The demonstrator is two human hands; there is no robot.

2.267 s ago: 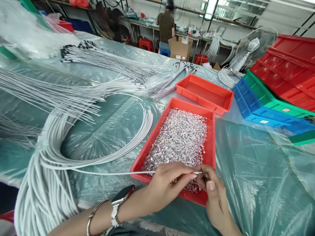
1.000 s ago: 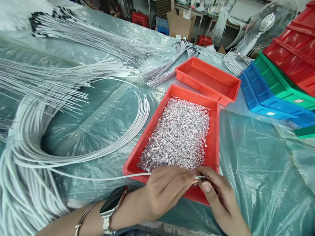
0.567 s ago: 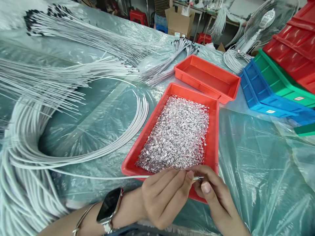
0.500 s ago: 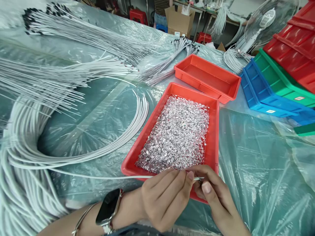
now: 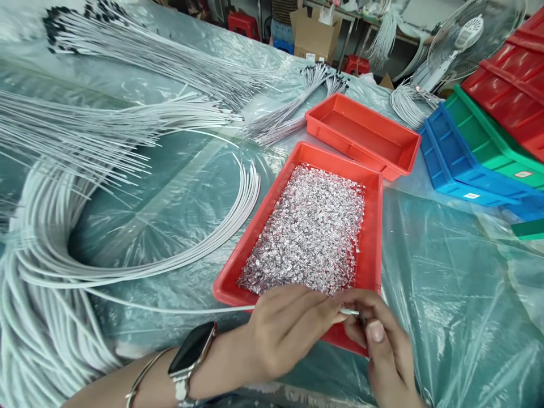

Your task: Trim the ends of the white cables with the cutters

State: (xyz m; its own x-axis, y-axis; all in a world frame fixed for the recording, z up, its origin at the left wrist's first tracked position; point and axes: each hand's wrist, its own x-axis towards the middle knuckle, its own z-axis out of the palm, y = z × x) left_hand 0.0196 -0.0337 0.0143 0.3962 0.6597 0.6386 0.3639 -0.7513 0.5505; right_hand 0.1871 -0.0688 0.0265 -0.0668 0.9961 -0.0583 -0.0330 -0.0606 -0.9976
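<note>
Thin white plastic-sheathed cable (image 5: 170, 310): end pinched in left hand (image 5: 289, 328) fingertips over near rim of red plastic tray (image 5: 374, 226) of small silvery metal pieces (image 5: 310, 226); right hand (image 5: 382, 345) fingers closed at its tip, fitting apparently unfinished, large white cable bundle (image 5: 38, 272) untouched.

Bare plastic sheet (image 5: 446, 294) right of red tray (image 5: 376, 226) — cables (image 5: 51, 272) crowd left.
</note>
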